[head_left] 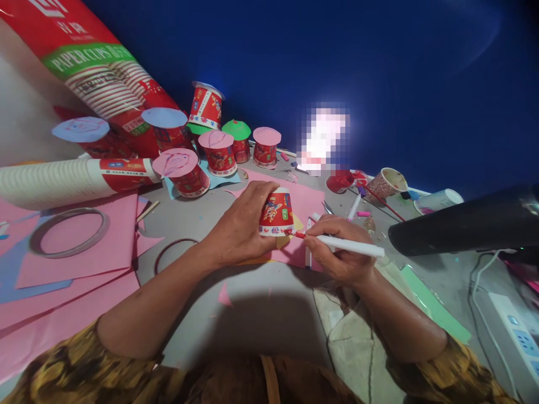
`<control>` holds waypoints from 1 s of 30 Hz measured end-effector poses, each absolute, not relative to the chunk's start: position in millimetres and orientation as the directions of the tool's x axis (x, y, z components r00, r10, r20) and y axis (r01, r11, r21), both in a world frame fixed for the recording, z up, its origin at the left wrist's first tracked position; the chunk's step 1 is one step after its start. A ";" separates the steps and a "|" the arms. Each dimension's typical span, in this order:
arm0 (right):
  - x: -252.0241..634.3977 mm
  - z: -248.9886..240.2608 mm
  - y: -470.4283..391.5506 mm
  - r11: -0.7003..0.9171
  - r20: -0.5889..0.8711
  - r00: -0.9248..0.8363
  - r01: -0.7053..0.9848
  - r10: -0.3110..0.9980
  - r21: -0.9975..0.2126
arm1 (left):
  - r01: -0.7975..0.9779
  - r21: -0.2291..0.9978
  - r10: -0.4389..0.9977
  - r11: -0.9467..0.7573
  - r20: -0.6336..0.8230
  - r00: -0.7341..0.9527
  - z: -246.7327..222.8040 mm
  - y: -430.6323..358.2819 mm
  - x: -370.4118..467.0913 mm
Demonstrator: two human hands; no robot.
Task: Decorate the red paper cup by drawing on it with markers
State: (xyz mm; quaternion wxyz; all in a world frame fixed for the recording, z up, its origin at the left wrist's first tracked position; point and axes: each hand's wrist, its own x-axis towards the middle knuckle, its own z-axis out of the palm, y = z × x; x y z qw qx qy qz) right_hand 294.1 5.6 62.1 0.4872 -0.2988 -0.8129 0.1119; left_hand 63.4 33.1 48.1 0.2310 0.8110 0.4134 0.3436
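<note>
My left hand point(242, 224) is wrapped round a red and white paper cup point(278, 212), which is upside down with its rim at the bottom. Small red and blue marks run along the white band near that rim. In my right hand point(343, 252) is a white marker point(353, 246), its red tip touching or very near the band's right side. Both hands are above a pink paper sheet point(305, 193) with yellow paper pieces on it.
Paper cups with pink, blue and green discs point(176, 164) stand behind at left. A cup stack point(76, 177), tape ring point(68, 232) and pink sheets lie left. At right are a black cylinder point(463, 221), open cups point(387, 185), a power strip point(516, 331) and a cloth bag point(353, 348).
</note>
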 end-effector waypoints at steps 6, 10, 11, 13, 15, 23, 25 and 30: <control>296.4 60.3 6.6 0.793 0.745 -0.318 0.411 0.586 -0.449 | 0.516 0.664 0.836 -0.541 0.359 0.415 48.4 32.5 64.3; 295.1 59.4 6.4 0.797 0.740 -0.331 0.399 0.586 -0.453 | 0.510 0.665 0.833 -0.546 0.363 0.418 49.0 32.4 64.6; 294.7 59.5 6.2 0.799 0.740 -0.334 0.397 0.584 -0.451 | 0.510 0.665 0.832 -0.546 0.363 0.419 49.0 32.3 64.6; 294.0 60.0 5.9 0.801 0.739 -0.339 0.397 0.582 -0.448 | 0.511 0.665 0.833 -0.545 0.362 0.418 49.1 32.2 64.5; 293.4 60.4 5.7 0.799 0.734 -0.344 0.403 0.585 -0.447 | 0.511 0.665 0.833 -0.545 0.363 0.417 48.8 32.2 64.5; 294.1 61.1 5.6 0.784 0.717 -0.336 0.385 0.611 -0.488 | 0.509 0.674 0.839 -0.535 0.352 0.416 47.6 33.1 63.7; 294.9 61.4 5.3 0.777 0.718 -0.322 0.398 0.617 -0.488 | 0.509 0.678 0.842 -0.530 0.348 0.413 48.2 33.2 63.3; 294.2 62.0 4.7 0.772 0.712 -0.319 0.386 0.625 -0.505 | 0.498 0.680 0.836 -0.538 0.358 0.415 49.9 33.2 63.3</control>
